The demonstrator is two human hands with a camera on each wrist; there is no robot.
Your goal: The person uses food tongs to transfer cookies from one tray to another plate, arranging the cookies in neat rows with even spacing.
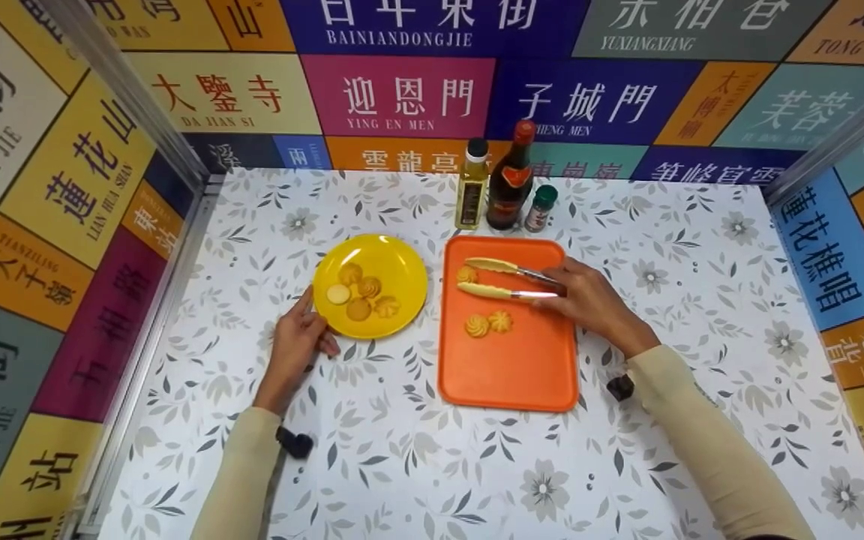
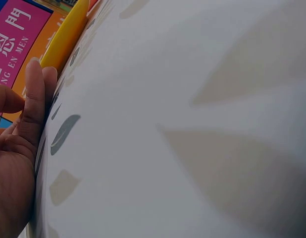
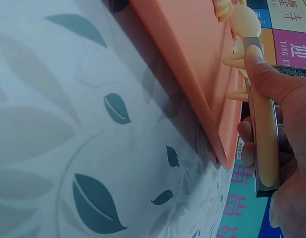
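Observation:
My right hand (image 1: 589,296) grips tongs (image 3: 266,129) with pale yellow tips and metal arms, held over the orange tray (image 1: 507,375). The tong tips are spread, with a swirled cookie (image 1: 466,275) between them at the tray's upper left. Two more piped cookies, one round swirl (image 1: 477,325) and one star-shaped (image 1: 501,322), lie side by side near the tray's middle. My left hand (image 1: 298,336) rests at the lower left rim of a yellow plate (image 1: 402,262), fingers against its edge. Several cookies (image 1: 370,286) sit on that plate, one paler and smooth.
Behind the tray stand an oil bottle (image 1: 471,187) with a black cap, a dark red-capped bottle (image 1: 511,180) and a small green-capped shaker (image 1: 541,208). Patterned panels with lettering (image 1: 402,97) wall the floral-covered table (image 1: 417,465) at the back and sides.

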